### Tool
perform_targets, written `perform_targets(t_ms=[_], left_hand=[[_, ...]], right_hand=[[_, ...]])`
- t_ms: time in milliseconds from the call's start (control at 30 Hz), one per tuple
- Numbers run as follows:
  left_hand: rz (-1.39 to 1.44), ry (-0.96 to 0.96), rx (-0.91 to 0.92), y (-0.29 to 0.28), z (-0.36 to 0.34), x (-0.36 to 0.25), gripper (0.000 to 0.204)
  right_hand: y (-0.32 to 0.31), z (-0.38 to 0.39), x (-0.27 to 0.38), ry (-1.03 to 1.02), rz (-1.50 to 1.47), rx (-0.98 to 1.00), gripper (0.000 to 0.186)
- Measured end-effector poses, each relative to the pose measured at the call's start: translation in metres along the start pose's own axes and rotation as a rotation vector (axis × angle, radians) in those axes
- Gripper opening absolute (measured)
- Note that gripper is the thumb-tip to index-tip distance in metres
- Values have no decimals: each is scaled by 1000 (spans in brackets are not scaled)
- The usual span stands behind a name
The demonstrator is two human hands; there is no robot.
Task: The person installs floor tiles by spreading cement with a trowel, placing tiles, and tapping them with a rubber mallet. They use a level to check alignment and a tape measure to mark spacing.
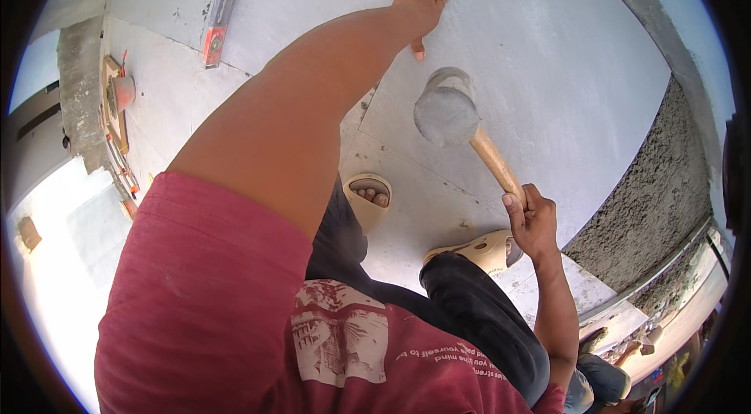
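My left hand (pixel 423 6) rests palm down on a large pale grey floor tile (pixel 547 62), fingers spread, close to a joint line at the far side. In my right hand (pixel 535 220) is a rubber mallet (pixel 448 111), gripped by the end of its wooden handle. The mallet's grey head points away from me, seen above the tile between my two hands; I cannot tell if it touches the surface. My feet, in beige clogs (pixel 477 251), stand on the tiles near me.
A red and grey spirit level (pixel 220 11) lies at the far left. Beyond it to the left are a reddish bucket (pixel 122 92) and a wooden frame (pixel 114 113). Rough mortar (pixel 653 195) borders the tile on the right. Another person (pixel 598 383) is low at the lower right.
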State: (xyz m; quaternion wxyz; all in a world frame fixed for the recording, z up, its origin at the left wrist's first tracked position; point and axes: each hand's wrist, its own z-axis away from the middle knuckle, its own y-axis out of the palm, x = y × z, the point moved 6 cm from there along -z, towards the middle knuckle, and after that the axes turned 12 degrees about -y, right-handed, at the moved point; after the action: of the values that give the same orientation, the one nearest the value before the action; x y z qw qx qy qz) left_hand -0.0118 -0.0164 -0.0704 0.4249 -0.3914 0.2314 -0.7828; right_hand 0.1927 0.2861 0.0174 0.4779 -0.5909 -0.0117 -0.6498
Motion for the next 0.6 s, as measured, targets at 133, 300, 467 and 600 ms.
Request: perform_targets(t_ms=[133, 300, 467, 600], left_hand=[[26, -43, -29, 2, 1, 18, 154], [81, 2, -122, -5, -3, 5, 151], [82, -56, -121, 9, 11, 8, 141], [-26, 35, -120, 20, 46, 4, 136]], right_hand=[[-28, -2, 39, -240, -269, -176, 40], [46, 22, -59, -145, 73, 41, 46], [33, -17, -35, 70, 162, 171, 46], [33, -13, -51, 260, -214, 229, 50]])
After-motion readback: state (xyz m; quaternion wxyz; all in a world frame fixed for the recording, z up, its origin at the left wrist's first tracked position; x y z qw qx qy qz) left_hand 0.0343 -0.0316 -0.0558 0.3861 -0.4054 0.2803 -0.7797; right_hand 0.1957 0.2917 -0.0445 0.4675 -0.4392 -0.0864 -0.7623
